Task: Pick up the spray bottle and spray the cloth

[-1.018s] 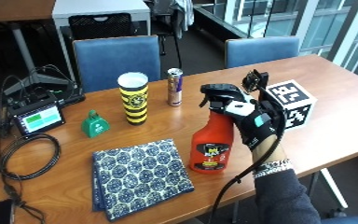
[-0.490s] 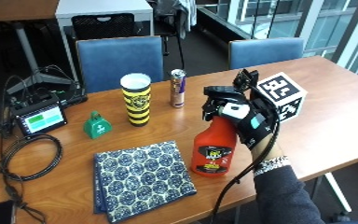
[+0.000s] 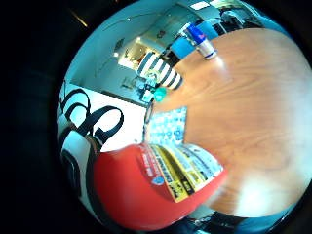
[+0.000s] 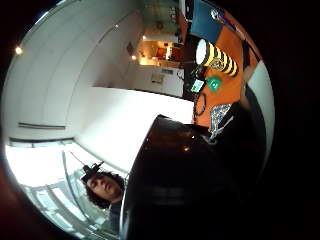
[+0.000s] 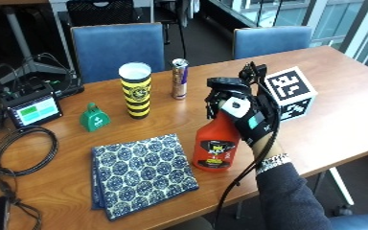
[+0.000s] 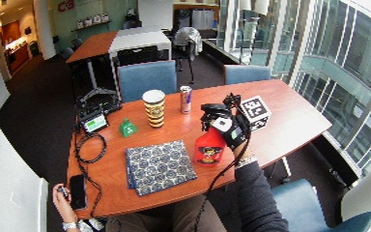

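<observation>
Red plastic spray bottle (image 5: 217,143) with a black trigger head stands upright on the wooden table (image 5: 337,115) just right of centre in the outside view, the gloved right hand (image 5: 251,117) wrapped round its neck and head with curled fingers — base apparently touching the tabletop, though this cannot be told for certain. The blue patterned cloth (image 5: 143,173) lies flat at lower centre-left, just beside the bottle. Toward the upper left stand a yellow-and-black striped cup (image 5: 136,89), a slim can (image 5: 180,78) and a small green bell (image 5: 94,117) — well apart from the hand.
</observation>
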`<state>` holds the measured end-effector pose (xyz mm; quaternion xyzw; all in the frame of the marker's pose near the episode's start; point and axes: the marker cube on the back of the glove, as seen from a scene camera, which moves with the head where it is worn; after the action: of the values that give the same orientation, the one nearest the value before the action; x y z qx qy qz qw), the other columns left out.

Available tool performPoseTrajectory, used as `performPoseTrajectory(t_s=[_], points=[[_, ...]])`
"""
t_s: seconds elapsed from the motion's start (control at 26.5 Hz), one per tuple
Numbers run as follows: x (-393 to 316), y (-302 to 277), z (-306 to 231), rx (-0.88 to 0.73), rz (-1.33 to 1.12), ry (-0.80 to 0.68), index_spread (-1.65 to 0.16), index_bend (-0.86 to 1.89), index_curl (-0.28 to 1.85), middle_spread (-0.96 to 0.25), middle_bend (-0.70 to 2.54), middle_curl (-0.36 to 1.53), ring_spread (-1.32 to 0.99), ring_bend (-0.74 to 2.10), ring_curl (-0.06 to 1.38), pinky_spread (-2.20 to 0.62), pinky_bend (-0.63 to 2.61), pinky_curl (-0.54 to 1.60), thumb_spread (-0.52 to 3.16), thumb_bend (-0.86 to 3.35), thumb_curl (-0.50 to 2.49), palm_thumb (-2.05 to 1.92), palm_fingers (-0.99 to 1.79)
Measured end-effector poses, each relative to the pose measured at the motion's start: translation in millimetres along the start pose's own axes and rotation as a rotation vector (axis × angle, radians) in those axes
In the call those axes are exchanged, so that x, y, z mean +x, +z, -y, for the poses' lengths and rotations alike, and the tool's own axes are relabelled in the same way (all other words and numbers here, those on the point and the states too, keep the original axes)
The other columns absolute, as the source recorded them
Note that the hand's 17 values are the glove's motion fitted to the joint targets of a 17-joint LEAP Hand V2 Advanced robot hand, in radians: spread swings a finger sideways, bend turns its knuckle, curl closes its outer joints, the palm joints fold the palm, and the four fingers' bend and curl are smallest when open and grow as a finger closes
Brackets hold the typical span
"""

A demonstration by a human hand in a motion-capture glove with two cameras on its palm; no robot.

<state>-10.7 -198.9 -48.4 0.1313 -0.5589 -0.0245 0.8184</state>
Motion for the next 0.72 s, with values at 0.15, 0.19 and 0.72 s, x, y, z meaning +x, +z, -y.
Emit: performPoseTrajectory(t_s=[0.15, 0.19, 0.72], points=[[-7, -3, 5, 0.042, -0.018, -0.022, -0.33, 0.22, 0.48, -0.27, 0.53, 0.51, -0.27, 0.55, 0.46, -0.32, 0.36, 0.39, 0.28, -0.03, 0.63, 0.98, 1.39], [-8, -4, 5, 0.044, -0.02, -0.027, -0.33, 0.23, 0.48, -0.27, 0.53, 0.51, -0.27, 0.55, 0.46, -0.32, 0.37, 0.39, 0.27, -0.03, 0.64, 0.97, 1.39], [22, -2, 6, 0.034, -0.003, 0.053, -0.35, 0.21, 0.53, -0.26, 0.55, 0.51, -0.26, 0.64, 0.48, -0.33, 0.38, 0.39, 0.26, -0.03, 0.69, 0.96, 1.38]])
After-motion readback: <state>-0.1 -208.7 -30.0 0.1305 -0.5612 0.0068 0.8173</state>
